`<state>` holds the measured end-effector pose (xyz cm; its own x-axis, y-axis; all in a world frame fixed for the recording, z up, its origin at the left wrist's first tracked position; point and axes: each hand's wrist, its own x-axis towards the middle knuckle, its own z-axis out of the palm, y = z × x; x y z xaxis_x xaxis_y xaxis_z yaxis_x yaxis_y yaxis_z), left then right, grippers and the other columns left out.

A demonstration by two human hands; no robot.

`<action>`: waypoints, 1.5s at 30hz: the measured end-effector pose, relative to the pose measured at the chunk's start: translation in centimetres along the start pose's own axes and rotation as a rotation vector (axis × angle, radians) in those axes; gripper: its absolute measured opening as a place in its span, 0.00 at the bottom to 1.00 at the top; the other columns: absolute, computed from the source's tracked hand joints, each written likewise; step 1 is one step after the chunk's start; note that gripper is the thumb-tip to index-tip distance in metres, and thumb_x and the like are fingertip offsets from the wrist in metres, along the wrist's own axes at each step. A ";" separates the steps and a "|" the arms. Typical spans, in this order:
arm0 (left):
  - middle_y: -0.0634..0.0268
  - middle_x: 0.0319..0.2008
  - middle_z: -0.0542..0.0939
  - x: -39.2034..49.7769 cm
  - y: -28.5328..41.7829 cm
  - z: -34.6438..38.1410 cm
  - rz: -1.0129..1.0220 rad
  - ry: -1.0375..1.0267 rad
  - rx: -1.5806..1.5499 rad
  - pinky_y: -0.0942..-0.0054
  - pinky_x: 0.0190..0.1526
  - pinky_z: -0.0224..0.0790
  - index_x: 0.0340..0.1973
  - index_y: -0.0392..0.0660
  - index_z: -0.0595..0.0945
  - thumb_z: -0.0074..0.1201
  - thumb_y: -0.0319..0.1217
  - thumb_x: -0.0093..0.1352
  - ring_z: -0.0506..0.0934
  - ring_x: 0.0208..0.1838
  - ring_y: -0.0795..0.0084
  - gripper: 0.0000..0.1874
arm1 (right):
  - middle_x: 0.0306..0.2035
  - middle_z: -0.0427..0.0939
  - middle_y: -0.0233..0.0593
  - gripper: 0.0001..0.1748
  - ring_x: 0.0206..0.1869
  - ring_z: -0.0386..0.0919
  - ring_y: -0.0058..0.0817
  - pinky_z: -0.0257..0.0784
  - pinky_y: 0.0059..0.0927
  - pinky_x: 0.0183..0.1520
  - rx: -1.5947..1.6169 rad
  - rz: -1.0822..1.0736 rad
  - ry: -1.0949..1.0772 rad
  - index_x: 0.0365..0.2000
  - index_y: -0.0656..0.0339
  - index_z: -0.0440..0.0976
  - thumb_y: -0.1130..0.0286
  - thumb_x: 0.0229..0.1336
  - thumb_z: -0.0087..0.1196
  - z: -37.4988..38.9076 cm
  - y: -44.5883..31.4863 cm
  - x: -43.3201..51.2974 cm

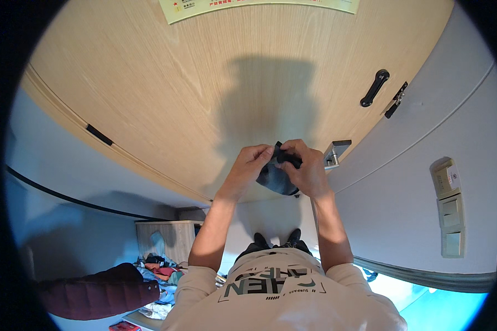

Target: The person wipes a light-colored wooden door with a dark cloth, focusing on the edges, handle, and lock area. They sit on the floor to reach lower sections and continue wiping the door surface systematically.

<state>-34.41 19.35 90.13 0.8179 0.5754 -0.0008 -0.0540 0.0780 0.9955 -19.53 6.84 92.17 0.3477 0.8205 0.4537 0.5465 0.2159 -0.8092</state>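
A small dark, soft item [275,182], which looks like fabric, hangs between my hands in front of a wooden door. My left hand [248,165] pinches its upper left edge between thumb and forefinger. On the other side, my right hand [308,167] grips the bunched black top with bent fingers. The lower part droops below both hands, bluish-grey and slightly shiny. What exactly the item is cannot be told, since my fingers hide part of it. Just right of my right hand is the metal lever handle [333,159] of the door.
The wooden door [161,87] carries a black pull handle [375,88], a latch [396,100] and a printed notice [256,7]. Wall switches [450,213] are at right. At lower left, a maroon quilted garment [103,293] hangs near piled clothes [163,275] and a wooden cabinet [170,238].
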 end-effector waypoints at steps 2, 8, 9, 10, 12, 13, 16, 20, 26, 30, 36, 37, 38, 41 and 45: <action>0.65 0.44 0.85 -0.3 0.5 -0.4 -0.019 -0.062 -0.006 0.76 0.50 0.73 0.53 0.32 0.83 0.65 0.31 0.72 0.79 0.50 0.80 0.18 | 0.32 0.84 0.48 0.25 0.36 0.86 0.46 0.81 0.37 0.44 -0.023 0.028 0.053 0.50 0.64 0.74 0.84 0.49 0.67 -0.1 0.2 0.2; 0.67 0.44 0.82 -0.9 1.6 0.8 0.032 -0.132 0.088 0.76 0.52 0.72 0.60 0.33 0.78 0.62 0.21 0.69 0.77 0.47 0.80 0.23 | 0.32 0.81 0.48 0.25 0.36 0.84 0.41 0.79 0.36 0.43 -0.034 0.118 0.077 0.47 0.64 0.77 0.81 0.46 0.70 -0.7 0.6 0.6; 0.65 0.47 0.83 -0.7 1.7 0.8 0.032 -0.150 0.103 0.75 0.54 0.73 0.61 0.32 0.77 0.63 0.21 0.69 0.78 0.49 0.79 0.25 | 0.33 0.81 0.49 0.24 0.37 0.84 0.41 0.79 0.36 0.43 -0.059 0.082 0.098 0.46 0.64 0.78 0.81 0.46 0.70 -0.7 0.7 0.6; 0.63 0.49 0.83 -0.5 1.8 0.7 0.031 -0.168 0.119 0.75 0.55 0.73 0.63 0.31 0.76 0.64 0.20 0.68 0.79 0.51 0.78 0.27 | 0.34 0.81 0.49 0.22 0.38 0.84 0.41 0.79 0.36 0.43 -0.076 0.052 0.120 0.45 0.64 0.79 0.81 0.45 0.70 -0.7 0.9 0.5; 0.60 0.52 0.83 -0.1 1.6 0.5 0.034 -0.168 0.165 0.72 0.57 0.74 0.64 0.31 0.75 0.64 0.19 0.68 0.80 0.53 0.76 0.28 | 0.34 0.81 0.50 0.19 0.37 0.84 0.40 0.78 0.35 0.43 -0.095 -0.019 0.140 0.42 0.65 0.80 0.81 0.45 0.70 -0.7 1.4 0.4; 0.59 0.53 0.83 -0.1 1.5 0.4 0.038 -0.149 0.194 0.71 0.57 0.75 0.63 0.31 0.75 0.64 0.19 0.67 0.80 0.54 0.75 0.28 | 0.33 0.82 0.49 0.18 0.37 0.84 0.39 0.79 0.35 0.42 -0.096 -0.060 0.138 0.40 0.66 0.80 0.81 0.45 0.69 -0.8 1.8 0.4; 0.56 0.55 0.83 -0.4 0.9 0.3 0.217 -0.060 0.330 0.68 0.58 0.77 0.61 0.32 0.78 0.65 0.18 0.66 0.81 0.55 0.73 0.26 | 0.30 0.83 0.49 0.13 0.34 0.85 0.37 0.79 0.34 0.41 -0.076 0.038 0.191 0.35 0.68 0.80 0.82 0.46 0.68 -1.1 2.6 0.0; 0.50 0.55 0.84 -0.6 0.8 0.0 0.230 -0.054 0.383 0.65 0.57 0.80 0.55 0.32 0.82 0.67 0.20 0.66 0.83 0.53 0.68 0.22 | 0.27 0.83 0.49 0.11 0.31 0.85 0.33 0.79 0.32 0.38 -0.036 0.018 0.229 0.34 0.70 0.79 0.82 0.46 0.67 -1.4 3.1 -0.4; 0.49 0.49 0.86 -0.4 1.6 -0.1 0.226 0.001 0.519 0.67 0.51 0.82 0.53 0.33 0.83 0.70 0.22 0.63 0.85 0.49 0.67 0.21 | 0.28 0.84 0.47 0.12 0.31 0.85 0.29 0.78 0.29 0.35 0.027 0.068 0.201 0.35 0.69 0.78 0.83 0.47 0.67 -1.5 2.7 -0.7; 0.53 0.41 0.84 -0.5 2.2 -0.1 0.331 -0.086 0.596 0.67 0.42 0.78 0.50 0.37 0.84 0.70 0.23 0.61 0.83 0.40 0.60 0.21 | 0.30 0.85 0.45 0.13 0.32 0.84 0.27 0.78 0.29 0.36 0.047 0.051 0.217 0.35 0.69 0.78 0.87 0.46 0.65 -1.5 2.5 -1.0; 0.56 0.43 0.81 -0.1 1.8 0.2 0.523 -0.174 0.669 0.64 0.43 0.77 0.41 0.36 0.83 0.70 0.21 0.61 0.82 0.40 0.59 0.14 | 0.31 0.86 0.42 0.13 0.35 0.85 0.23 0.79 0.25 0.39 0.087 0.047 0.252 0.36 0.69 0.78 0.88 0.48 0.65 -0.6 2.5 -1.5; 0.56 0.45 0.81 -0.1 1.5 0.2 0.519 -0.172 0.655 0.65 0.43 0.77 0.39 0.36 0.82 0.69 0.20 0.61 0.82 0.40 0.61 0.12 | 0.31 0.86 0.42 0.13 0.35 0.85 0.22 0.79 0.25 0.39 0.117 0.076 0.261 0.36 0.69 0.78 0.88 0.48 0.65 -0.4 2.5 -1.6; 0.57 0.48 0.81 0.0 1.2 0.2 0.535 -0.166 0.636 0.67 0.43 0.77 0.37 0.35 0.81 0.68 0.19 0.62 0.82 0.39 0.62 0.11 | 0.31 0.86 0.42 0.13 0.35 0.85 0.22 0.80 0.24 0.40 0.157 0.104 0.264 0.36 0.69 0.78 0.88 0.48 0.65 -0.4 2.4 -1.6; 0.57 0.40 0.83 0.1 0.6 -0.3 0.557 -0.071 0.584 0.67 0.40 0.75 0.31 0.34 0.79 0.70 0.21 0.61 0.81 0.34 0.64 0.11 | 0.30 0.86 0.41 0.11 0.35 0.85 0.20 0.80 0.24 0.39 0.054 0.145 0.331 0.36 0.69 0.78 0.88 0.50 0.65 -0.2 2.0 -1.7; 0.57 0.26 0.81 0.2 0.7 -1.3 0.356 -0.022 0.781 0.71 0.34 0.72 0.26 0.36 0.79 0.73 0.25 0.58 0.78 0.28 0.68 0.13 | 0.30 0.86 0.40 0.10 0.35 0.85 0.21 0.79 0.25 0.39 0.071 0.152 0.363 0.35 0.68 0.79 0.86 0.51 0.65 -0.2 1.4 -1.8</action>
<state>-35.02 20.59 90.70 0.8386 0.4425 0.3177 0.0938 -0.6917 0.7161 -19.23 5.55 90.30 0.6742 0.6082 0.4190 0.4184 0.1530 -0.8953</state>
